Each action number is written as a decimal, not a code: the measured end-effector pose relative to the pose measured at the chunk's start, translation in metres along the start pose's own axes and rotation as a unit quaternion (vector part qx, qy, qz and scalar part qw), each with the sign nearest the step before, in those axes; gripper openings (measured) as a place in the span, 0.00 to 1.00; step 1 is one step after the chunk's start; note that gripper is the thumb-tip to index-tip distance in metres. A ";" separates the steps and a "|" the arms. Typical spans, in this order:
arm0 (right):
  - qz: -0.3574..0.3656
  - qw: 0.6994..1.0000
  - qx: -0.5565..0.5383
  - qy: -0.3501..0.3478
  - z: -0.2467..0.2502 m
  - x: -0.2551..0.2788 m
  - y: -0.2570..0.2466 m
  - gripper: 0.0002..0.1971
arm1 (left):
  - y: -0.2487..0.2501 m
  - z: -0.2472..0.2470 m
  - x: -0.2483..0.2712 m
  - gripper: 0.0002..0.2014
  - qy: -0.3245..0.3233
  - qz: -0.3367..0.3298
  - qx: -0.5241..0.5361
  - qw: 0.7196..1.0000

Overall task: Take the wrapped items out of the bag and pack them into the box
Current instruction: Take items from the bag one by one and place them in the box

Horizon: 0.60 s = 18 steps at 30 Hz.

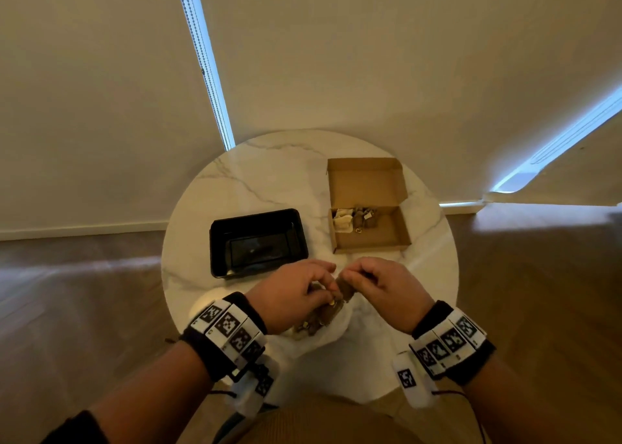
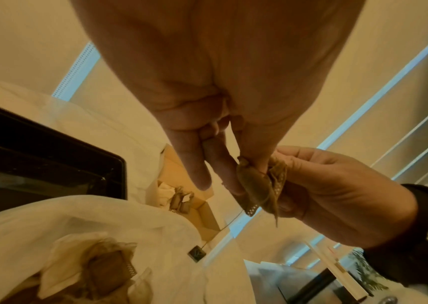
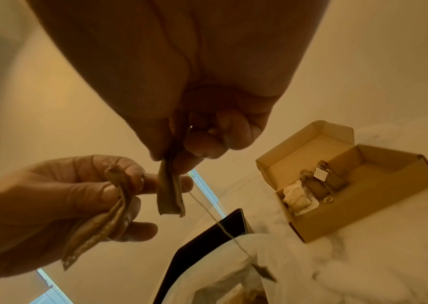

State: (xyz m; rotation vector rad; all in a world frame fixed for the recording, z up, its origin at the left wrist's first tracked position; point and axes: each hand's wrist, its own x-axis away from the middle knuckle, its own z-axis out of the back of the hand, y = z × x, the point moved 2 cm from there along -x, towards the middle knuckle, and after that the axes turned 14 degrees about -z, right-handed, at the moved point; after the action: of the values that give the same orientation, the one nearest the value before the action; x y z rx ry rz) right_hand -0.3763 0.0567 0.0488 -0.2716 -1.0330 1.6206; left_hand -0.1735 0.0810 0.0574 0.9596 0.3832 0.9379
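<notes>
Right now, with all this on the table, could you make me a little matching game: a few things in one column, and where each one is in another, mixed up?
Things:
1. cardboard box
2. black tray
3. brown tea bag
4. white bag

Places:
a. pinched in the right hand
b. on the table's left side
c. near table edge, below the left hand
d. lid open, on the table's right side

Pairs: 1-d, 2-b, 3-a, 4-c
</notes>
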 end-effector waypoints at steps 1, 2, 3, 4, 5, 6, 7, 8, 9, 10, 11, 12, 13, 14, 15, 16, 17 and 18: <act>0.006 1.000 0.000 0.000 0.002 0.001 -0.001 0.07 | 0.003 -0.001 -0.003 0.05 -0.005 -0.010 0.011 1.000; 0.007 1.000 -0.004 0.003 0.003 0.001 -0.002 0.07 | 0.006 -0.001 -0.005 0.06 -0.009 -0.017 0.015 1.000; 0.006 1.000 -0.009 0.007 0.004 0.001 -0.002 0.07 | 0.008 -0.002 -0.007 0.06 -0.012 -0.019 0.014 1.000; 0.004 1.000 -0.017 0.011 0.004 0.001 -0.002 0.07 | 0.009 -0.002 -0.007 0.06 -0.010 -0.019 0.011 1.000; 0.004 1.000 -0.027 0.016 0.005 0.002 -0.003 0.08 | 0.009 -0.002 -0.007 0.06 -0.003 -0.017 0.011 1.000; 0.005 0.999 -0.039 0.022 0.005 0.002 -0.004 0.08 | 0.008 -0.001 -0.006 0.06 0.008 -0.014 0.018 1.000; 0.004 0.998 -0.055 0.028 0.004 0.003 -0.004 0.09 | 0.006 -0.001 -0.005 0.06 0.021 -0.011 0.031 0.999; -0.004 0.996 -0.082 0.028 0.003 0.003 -0.004 0.11 | 0.004 -0.001 -0.003 0.06 0.034 -0.010 0.046 0.998; -0.025 0.992 -0.120 0.012 0.002 0.003 -0.004 0.14 | 0.002 0.000 -0.001 0.06 0.048 -0.010 0.060 0.997; -0.052 0.985 -0.164 -0.020 0.000 0.002 -0.004 0.16 | -0.001 0.001 0.001 0.06 0.063 -0.010 0.074 0.995; -0.078 0.975 -0.198 -0.057 -0.002 0.001 -0.004 0.19 | -0.003 0.001 0.003 0.06 0.078 -0.010 0.087 0.993; -0.094 0.968 -0.217 -0.090 -0.006 0.000 -0.003 0.21 | -0.005 0.002 0.005 0.07 0.093 -0.010 0.103 0.990; -0.097 0.964 -0.219 -0.113 -0.010 -0.001 -0.003 0.20 | -0.008 0.003 0.008 0.07 0.109 -0.009 0.121 0.987; -0.092 0.965 -0.214 -0.123 -0.014 -0.002 -0.002 0.18 | -0.011 0.004 0.009 0.07 0.126 -0.006 0.140 0.982; -0.085 0.969 -0.200 -0.120 -0.018 -0.003 -0.001 0.14 | -0.014 0.004 0.010 0.07 0.145 -0.001 0.159 0.977; -0.080 0.972 -0.189 -0.112 -0.022 -0.004 0.001 0.11 | -0.018 0.005 0.011 0.06 0.168 0.007 0.178 0.969; -0.078 0.975 -0.181 -0.100 -0.026 -0.005 0.004 0.09 | -0.021 0.005 0.012 0.06 0.194 0.017 0.201 0.960; -0.079 0.976 -0.180 -0.089 -0.029 -0.006 0.006 0.08 | -0.024 0.006 0.013 0.06 0.221 0.029 0.226 0.948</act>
State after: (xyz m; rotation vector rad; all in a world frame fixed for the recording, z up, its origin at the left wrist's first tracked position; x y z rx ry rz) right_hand -0.3596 0.0658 0.0254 -0.2811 -1.4519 1.3250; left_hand -0.1500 0.0831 0.0424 1.1751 0.9872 1.1454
